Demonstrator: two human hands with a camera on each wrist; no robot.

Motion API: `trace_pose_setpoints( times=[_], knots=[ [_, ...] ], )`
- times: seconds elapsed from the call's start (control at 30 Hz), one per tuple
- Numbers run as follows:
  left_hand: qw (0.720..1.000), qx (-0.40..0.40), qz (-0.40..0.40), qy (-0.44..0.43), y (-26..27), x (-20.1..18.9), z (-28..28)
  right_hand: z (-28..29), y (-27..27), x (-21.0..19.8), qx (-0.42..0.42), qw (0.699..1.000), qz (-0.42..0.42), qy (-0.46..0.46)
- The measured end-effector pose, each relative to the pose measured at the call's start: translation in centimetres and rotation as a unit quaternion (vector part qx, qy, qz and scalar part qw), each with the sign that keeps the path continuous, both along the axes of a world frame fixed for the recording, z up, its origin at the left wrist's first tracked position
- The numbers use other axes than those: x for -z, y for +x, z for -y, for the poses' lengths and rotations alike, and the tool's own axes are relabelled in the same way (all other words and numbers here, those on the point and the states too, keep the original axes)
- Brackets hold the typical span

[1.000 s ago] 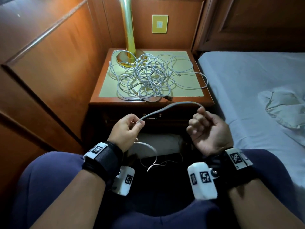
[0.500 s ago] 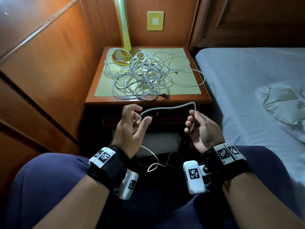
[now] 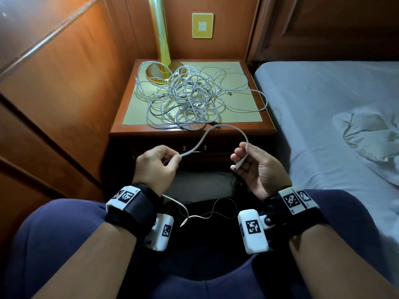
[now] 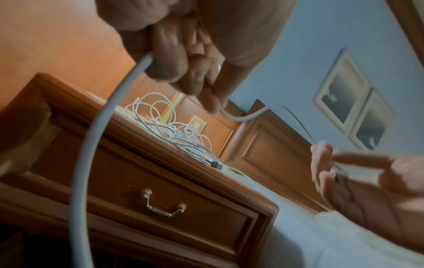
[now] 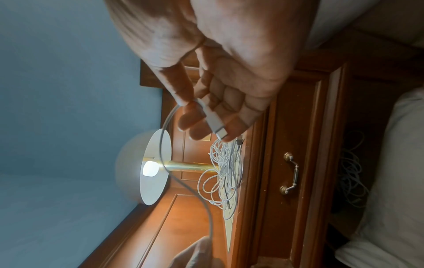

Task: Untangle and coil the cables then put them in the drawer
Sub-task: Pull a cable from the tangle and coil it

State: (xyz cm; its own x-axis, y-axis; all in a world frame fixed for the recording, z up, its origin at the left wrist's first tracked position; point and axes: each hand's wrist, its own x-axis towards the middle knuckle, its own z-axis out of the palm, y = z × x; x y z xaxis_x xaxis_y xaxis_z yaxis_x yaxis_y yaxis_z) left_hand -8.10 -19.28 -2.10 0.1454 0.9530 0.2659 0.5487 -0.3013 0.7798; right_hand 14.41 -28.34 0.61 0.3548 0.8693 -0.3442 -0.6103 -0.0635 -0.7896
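Note:
A grey-white cable (image 3: 224,128) arches between my two hands in front of the nightstand. My left hand (image 3: 158,164) pinches it between thumb and fingers, and the rest of the cable (image 3: 200,214) trails down past my wrist into my lap. My right hand (image 3: 250,162) pinches the cable just behind its white plug (image 5: 212,118), which lies across the fingers. A tangled heap of white cables (image 3: 185,98) lies on the nightstand top. The drawer (image 4: 146,185) with a brass handle (image 4: 164,206) sits closed below it.
A brass lamp (image 3: 160,39) stands at the back of the nightstand (image 3: 121,130), its base under the heap. Wood panelling runs along the left. A bed with a grey sheet (image 3: 323,100) and a crumpled cloth (image 3: 371,134) lies to the right. More cables (image 5: 351,172) rest below the drawer.
My hands have shifted slightly along the cable, so its arch now rises higher between them. The plug end hangs more plainly from my right fingers. The heap has not moved.

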Motion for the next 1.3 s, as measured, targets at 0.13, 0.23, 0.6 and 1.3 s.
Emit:
trace_pose_setpoints(
  times=[0.13,0.23,0.6,1.3],
  knots=[
    [0.987,0.140,-0.066,0.036,1.2,0.1,1.2,0.0,-0.6,0.3,-0.043,0.992,0.120,0.025],
    [0.962,0.261,-0.047,0.062,1.9,0.0,1.9,0.0,-0.9,1.3,-0.080,0.938,0.338,0.018],
    [0.968,0.229,0.044,0.095,2.0,-0.3,1.5,-0.2,-2.1,1.1,-0.214,0.952,0.217,0.033],
    [0.990,0.106,0.029,0.084,2.0,-1.2,0.8,0.4,-1.8,-0.2,-0.216,0.976,-0.001,0.035]
  ],
)
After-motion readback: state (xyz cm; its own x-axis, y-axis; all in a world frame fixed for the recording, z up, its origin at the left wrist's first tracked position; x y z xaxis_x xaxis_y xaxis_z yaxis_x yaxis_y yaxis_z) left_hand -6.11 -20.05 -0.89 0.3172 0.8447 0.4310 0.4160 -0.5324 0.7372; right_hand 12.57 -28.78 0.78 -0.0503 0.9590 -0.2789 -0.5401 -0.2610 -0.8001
